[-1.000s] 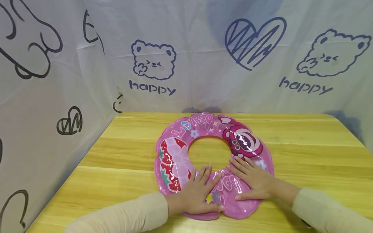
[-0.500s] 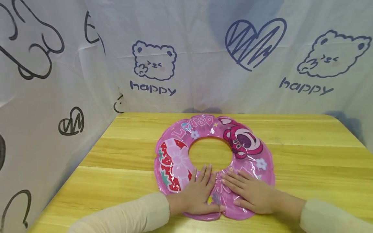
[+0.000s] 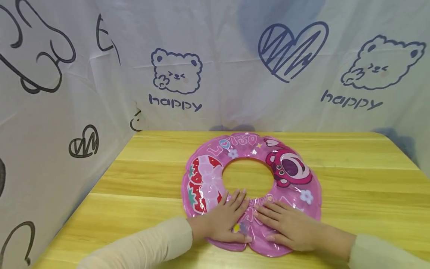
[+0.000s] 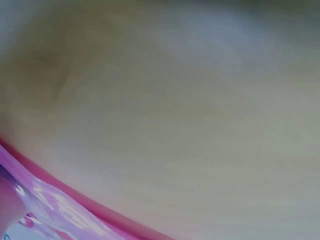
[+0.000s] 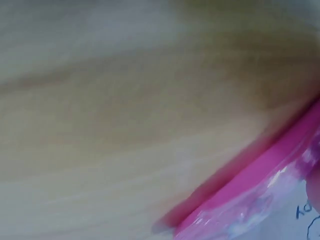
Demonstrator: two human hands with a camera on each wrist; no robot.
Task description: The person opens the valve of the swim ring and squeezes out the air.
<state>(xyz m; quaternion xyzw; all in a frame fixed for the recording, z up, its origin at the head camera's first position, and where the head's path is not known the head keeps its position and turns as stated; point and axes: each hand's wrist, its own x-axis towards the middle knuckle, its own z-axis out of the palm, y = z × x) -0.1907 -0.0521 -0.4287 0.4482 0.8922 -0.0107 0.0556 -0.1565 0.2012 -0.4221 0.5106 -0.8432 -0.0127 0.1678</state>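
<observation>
A pink inflatable swim ring (image 3: 302,186) lies on the wooden table, printed with strawberries, a bear and lettering. On its near side, left of the middle, my left hand (image 3: 226,220) rests with straight, spread fingers reaching toward the hole. Just to the right, my right hand (image 3: 289,224) presses flat on the ring, its fingers pointing left toward the other hand. Wrinkles show in the ring between both hands. Only the glossy ring edge (image 4: 65,210) shows clearly at the lower left of the left wrist view; the right wrist view has the edge (image 5: 250,185) at lower right.
The light wood-grain table (image 3: 134,175) extends on both sides of the ring. White cloth (image 3: 228,93) with drawn bears, hearts and the word "happy" hangs behind it and along the left.
The right hand has slid left and nearer the person along the ring, uncovering the white flower. The ring has shifted slightly right and turned a little clockwise; the left hand stays on it.
</observation>
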